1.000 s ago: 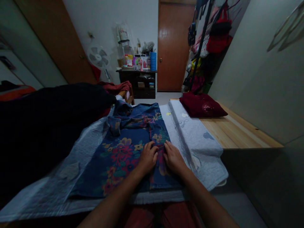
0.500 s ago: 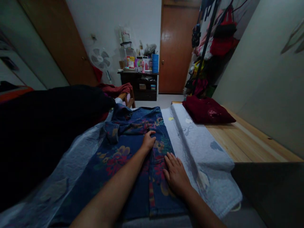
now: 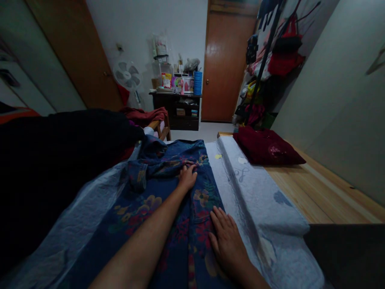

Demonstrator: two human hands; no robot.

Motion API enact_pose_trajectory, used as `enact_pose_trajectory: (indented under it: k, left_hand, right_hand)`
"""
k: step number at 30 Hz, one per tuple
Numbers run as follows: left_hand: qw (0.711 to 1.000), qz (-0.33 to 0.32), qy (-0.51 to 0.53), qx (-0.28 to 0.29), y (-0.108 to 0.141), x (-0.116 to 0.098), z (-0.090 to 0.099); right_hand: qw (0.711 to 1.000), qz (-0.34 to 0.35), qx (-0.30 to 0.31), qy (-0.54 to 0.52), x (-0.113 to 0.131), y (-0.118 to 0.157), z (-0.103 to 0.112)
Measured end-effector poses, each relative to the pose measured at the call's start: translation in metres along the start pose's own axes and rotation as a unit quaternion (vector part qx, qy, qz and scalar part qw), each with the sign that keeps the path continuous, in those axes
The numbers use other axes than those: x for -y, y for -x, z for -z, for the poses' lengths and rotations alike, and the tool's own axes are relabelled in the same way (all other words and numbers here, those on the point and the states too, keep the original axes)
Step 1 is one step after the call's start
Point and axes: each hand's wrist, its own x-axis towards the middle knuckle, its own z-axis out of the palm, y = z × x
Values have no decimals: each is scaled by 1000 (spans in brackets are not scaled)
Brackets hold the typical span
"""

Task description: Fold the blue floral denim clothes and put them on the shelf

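Observation:
A blue denim jacket (image 3: 135, 222) with a printed floral pattern lies spread on the bed, one sleeve (image 3: 138, 176) folded across its upper part. My left hand (image 3: 187, 178) reaches to the upper middle of the jacket, where its slightly bent, parted fingers press on the cloth beside the folded sleeve. Lower down, my right hand (image 3: 229, 241) rests flat along the jacket's right edge, fingers stretched out. Some of the jacket is hidden under my left forearm.
A grey-white patterned sheet (image 3: 255, 188) covers the bed. Dark red folded clothing (image 3: 269, 146) lies on the wooden boards (image 3: 300, 190) to the right. A large black heap of cloth (image 3: 69, 168) fills the left side. Beyond stand a fan (image 3: 128, 75) and a dark cabinet (image 3: 159, 106).
The view has shifted slightly, so the bed sits lower in it. My left hand's fingers have moved a little towards the folded sleeve. My right hand stays flat at the jacket's edge.

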Motion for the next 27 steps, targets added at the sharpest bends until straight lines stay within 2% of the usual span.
enact_pose_trajectory:
  k: [4, 7, 9, 13, 17, 22, 27]
  left_hand:
    - [987, -13, -155, -32, 13, 4, -10]
    - [984, -20, -173, -44, 17, 7, -12]
    - [985, -20, -163, -49, 17, 8, -11]
    - [988, -24, -146, -47, 15, 9, -7]
    - [987, -28, -151, -43, 16, 10, -8]
    - [981, -8, -179, -70, 19, 7, -11]
    - [965, 48, -217, -139, 18, 5, -12]
  right_hand:
    - [999, -3, 47, -17, 0, -24, 25]
    - [995, -20, 94, -19, 0, -63, 47]
    - [997, -12, 61, -36, -1, -98, 52]
    - [997, 26, -26, -68, -4, -171, 32]
    - [994, -4, -78, -78, -7, -218, -4]
    - [995, -30, -82, -43, -11, -226, -32]
    - [997, -40, -62, -21, -12, -221, -33]
